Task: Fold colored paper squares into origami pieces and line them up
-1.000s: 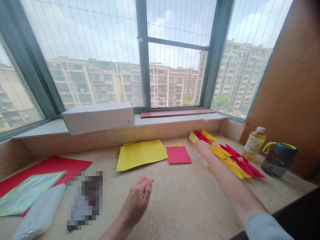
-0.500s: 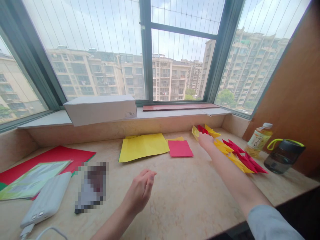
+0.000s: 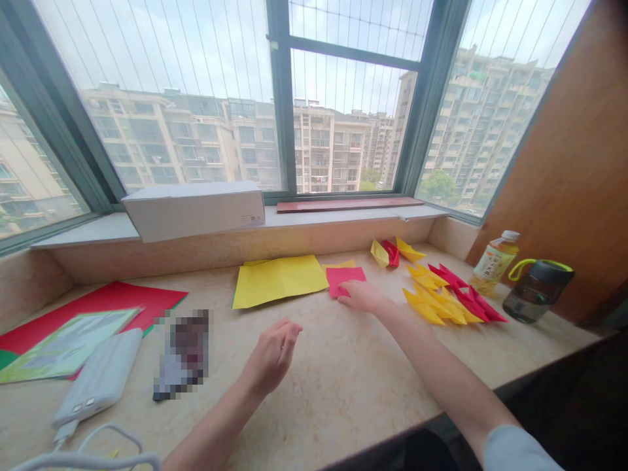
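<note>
**Right hand [image 3: 362,297] flat on a red paper square [image 3: 347,280]; left hand [image 3: 272,356] half-curled, empty, over the counter [image 3: 343,386].**
Fingertips [image 3: 343,294] spread on the square's near edge, light even pressure best against creasing; yellow sheet [image 3: 279,281] just left, folded paper boats [image 3: 434,294] toward the counter's back right corner.

The red paper square [image 3: 343,278] and yellow paper sheet [image 3: 279,281] look matt and smooth, like the folded paper shapes [image 3: 426,297]. The bench [image 3: 333,373] is polished, speckled stone. The box [image 3: 191,212] is matt white card, the bottle [image 3: 496,271] glossy clear plastic, the power bank [image 3: 98,369] smooth white plastic.
</note>
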A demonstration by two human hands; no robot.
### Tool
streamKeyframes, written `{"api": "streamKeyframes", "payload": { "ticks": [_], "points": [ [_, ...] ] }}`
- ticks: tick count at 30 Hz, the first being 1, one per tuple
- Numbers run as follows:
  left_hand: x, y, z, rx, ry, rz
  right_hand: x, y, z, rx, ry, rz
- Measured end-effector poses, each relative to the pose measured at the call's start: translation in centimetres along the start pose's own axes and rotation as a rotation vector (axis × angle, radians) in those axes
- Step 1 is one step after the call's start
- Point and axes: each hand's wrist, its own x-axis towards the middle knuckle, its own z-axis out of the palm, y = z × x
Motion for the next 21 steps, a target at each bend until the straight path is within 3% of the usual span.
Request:
{"api": "streamKeyframes", "payload": {
  "ticks": [6,10,12,15,17,19,21],
  "points": [
    [-0.1,0.1,0.1,-0.03,0.008,0.004,-0.3,0.4,0.3,0.009,0.066,0.057],
    [0.1,-0.2,0.4,-0.117,0.014,-0.046,-1.1,0.0,-0.2,0.021,0.228,0.103],
    [0.3,-0.5,0.7,-0.249,0.012,-0.161,-2.0,-0.9,-0.6,0.038,0.344,0.074],
    [0.8,-0.9,0.8,-0.618,-0.009,-0.432,-3.6,-3.9,-0.5,0.074,0.478,-0.118],
    [1.0,-1.0,0.5,-0.853,-0.039,-0.533,-4.5,-6.4,0.2,0.094,0.498,-0.316],
    [1.1,-1.1,0.1,-0.987,-0.055,-0.509,-5.2,-8.8,1.0,0.134,0.536,-0.658],
    [1.2,-1.3,-0.2,-1.012,-0.024,-0.431,-5.8,-10.4,1.7,0.166,0.569,-0.901]
  ]
}}
